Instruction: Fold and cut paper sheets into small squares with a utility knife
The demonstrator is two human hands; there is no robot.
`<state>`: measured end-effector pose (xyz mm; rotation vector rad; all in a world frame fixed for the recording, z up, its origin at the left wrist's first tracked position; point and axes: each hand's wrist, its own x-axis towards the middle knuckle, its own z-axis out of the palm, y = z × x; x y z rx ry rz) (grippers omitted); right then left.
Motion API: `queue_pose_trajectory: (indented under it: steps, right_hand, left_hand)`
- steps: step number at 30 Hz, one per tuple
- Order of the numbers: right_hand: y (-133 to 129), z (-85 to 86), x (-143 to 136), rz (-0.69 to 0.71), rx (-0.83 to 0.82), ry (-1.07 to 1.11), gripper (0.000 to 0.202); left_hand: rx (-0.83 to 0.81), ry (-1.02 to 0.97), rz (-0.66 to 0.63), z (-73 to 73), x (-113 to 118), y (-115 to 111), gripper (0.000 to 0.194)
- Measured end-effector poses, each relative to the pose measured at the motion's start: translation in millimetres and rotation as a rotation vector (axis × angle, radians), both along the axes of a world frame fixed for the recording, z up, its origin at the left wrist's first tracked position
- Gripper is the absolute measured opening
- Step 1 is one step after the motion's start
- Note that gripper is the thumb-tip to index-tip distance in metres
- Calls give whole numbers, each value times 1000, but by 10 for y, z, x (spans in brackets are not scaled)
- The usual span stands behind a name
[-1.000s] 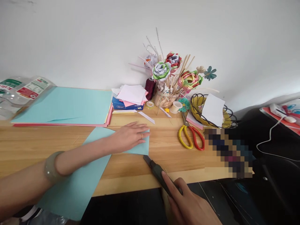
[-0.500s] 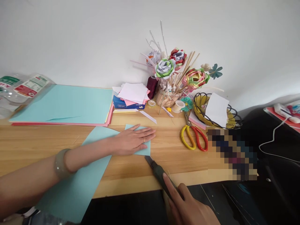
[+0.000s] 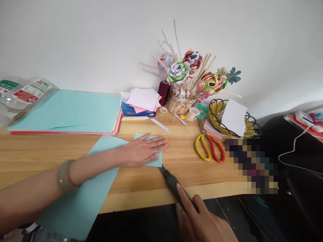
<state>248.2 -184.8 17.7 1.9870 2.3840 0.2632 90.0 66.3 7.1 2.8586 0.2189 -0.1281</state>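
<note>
My left hand point(image 3: 143, 150), spread flat, pins the small blue paper point(image 3: 155, 163): light, easily creased I'd guess, best held by its edges; my right hand point(image 3: 203, 216) grips the knife point(image 3: 173, 184).

A wooden table point(image 3: 181, 144) carries a small blue sheet point(image 3: 155, 162), scissors point(image 3: 203, 133) and a box point(image 3: 133, 112)

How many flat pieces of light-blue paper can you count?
3: the top sheet of the stack at back left, the large sheet under the left arm, and the small piece under the left hand. More may be hidden beneath.
</note>
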Motion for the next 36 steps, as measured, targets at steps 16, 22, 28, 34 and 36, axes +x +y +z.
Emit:
queue_pose_trajectory:
  steps: [16,22,28,34,36]
  right_hand:
    - [127,-16,1,-45,-99,-41,59]
    - [150,-24,22,-71,-150,13,58]
    - [196,-22,25,-109,-85,128,56]
    - [314,65,4,-81,-102,-60,56]
    - [376,90,1,-80,-34,-87,53]
  left_hand:
    - [52,1,51,-36,9,-22,62]
    - [99,45,74,-43,24,-33,65]
    - [100,70,77,-9,33,-38,65]
    - [84,38,87,-20,30,-42,66]
    - [75,46,91,-18,29,-44,67]
